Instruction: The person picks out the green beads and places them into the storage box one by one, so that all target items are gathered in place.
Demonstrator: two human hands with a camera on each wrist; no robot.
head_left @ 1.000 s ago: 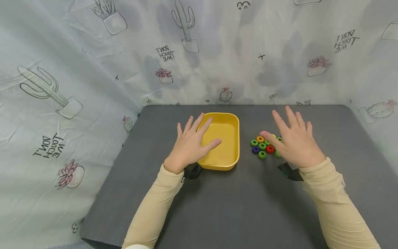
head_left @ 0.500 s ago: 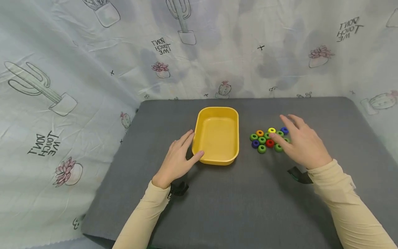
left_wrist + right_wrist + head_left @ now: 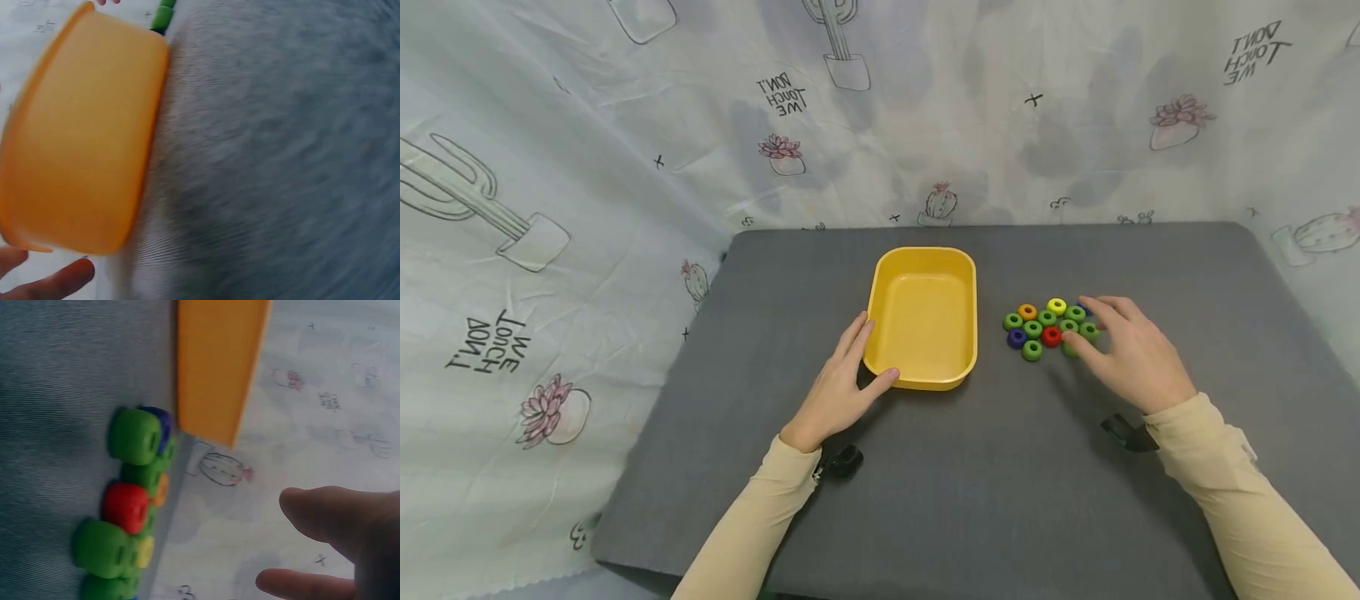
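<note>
A yellow rectangular tray (image 3: 925, 325) stands on the dark table with nothing in it. My left hand (image 3: 830, 398) is at its left side, fingertips right at the rim and thumb at the near left corner; the left wrist view shows fingertips (image 3: 65, 281) close by the tray's wall (image 3: 87, 131). Right of the tray lies a cluster of ring-shaped beads: several green (image 3: 1032, 351), one red (image 3: 1051, 336), one yellow (image 3: 1057, 307), one orange (image 3: 1027, 312), one dark blue (image 3: 1017, 337). Over the cluster's right edge hovers my right hand (image 3: 1138, 360), fingers loosely bent, holding nothing. It partly hides a blue bead.
A grey cloth covers the table (image 3: 955, 483). Behind and to the left hangs a pale curtain (image 3: 970, 117) printed with cacti and lettering. Black wrist cameras are strapped under both wrists, the right one (image 3: 1127, 433) close above the table.
My left hand has come from over the tray to its left rim. My right hand has lowered by the beads, its spread fingers now drawn together. The head view has tilted down.
</note>
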